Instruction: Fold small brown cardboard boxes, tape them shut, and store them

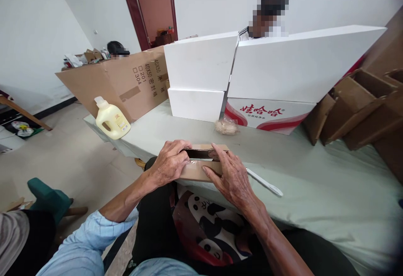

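Observation:
A small brown cardboard box (197, 170) with an opening along its top sits at the near edge of the table, between my hands. My left hand (172, 158) grips its left end, fingers curled over the rim. At the right end, my right hand (231, 175) holds the box with the thumb on the near side and fingers over the far side. Clear tape glints on the near panel. Beside my right hand lies a white, long-handled tool (265, 182), its far end hidden by the hand. The inside of the box is dark.
A pale yellow jug (111, 118) stands at the table's left edge. Behind are a large brown carton (126, 85), white boxes (198, 66) and a red-and-white carton (270, 114). A crumpled clear plastic bundle (226, 126) lies ahead. Brown cardboard boxes (355, 104) stand right. Other people sit beyond.

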### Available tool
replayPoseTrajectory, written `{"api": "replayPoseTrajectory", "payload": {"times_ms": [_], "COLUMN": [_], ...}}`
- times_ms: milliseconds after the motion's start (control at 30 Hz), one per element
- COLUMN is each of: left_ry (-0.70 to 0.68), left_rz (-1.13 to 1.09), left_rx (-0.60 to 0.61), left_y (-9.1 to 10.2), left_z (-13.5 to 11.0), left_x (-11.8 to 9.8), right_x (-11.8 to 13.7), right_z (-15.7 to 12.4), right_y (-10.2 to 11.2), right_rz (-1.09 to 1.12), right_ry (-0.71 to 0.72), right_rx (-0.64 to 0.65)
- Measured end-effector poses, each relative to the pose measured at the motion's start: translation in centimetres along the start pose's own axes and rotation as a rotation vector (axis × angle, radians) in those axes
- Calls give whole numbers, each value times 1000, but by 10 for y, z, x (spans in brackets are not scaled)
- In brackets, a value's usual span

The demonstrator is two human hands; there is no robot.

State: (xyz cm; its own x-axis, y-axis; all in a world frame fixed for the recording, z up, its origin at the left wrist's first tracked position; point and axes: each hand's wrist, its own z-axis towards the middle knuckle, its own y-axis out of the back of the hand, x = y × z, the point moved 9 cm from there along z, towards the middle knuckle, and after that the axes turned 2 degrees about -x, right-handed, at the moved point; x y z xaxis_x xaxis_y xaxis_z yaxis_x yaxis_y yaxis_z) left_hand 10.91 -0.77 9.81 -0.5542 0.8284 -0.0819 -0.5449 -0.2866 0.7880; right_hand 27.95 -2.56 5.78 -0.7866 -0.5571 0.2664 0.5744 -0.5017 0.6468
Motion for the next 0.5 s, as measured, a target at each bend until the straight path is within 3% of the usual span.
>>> {"api": "replayPoseTrajectory", "payload": {"times_ms": [367,500], "left_ry": [-91,-64], "left_rz": [63,42], "left_rx": [-152,-120], "left_y": [8,5], "left_z": [-9,-9], "left_x": [-15,-21], "right_x": [-2,-2], "right_z": [0,1], "right_y": [-1,0], "right_rz": [3,11], "right_ry": [-47,-46], "right_rx": [1,-2]}}
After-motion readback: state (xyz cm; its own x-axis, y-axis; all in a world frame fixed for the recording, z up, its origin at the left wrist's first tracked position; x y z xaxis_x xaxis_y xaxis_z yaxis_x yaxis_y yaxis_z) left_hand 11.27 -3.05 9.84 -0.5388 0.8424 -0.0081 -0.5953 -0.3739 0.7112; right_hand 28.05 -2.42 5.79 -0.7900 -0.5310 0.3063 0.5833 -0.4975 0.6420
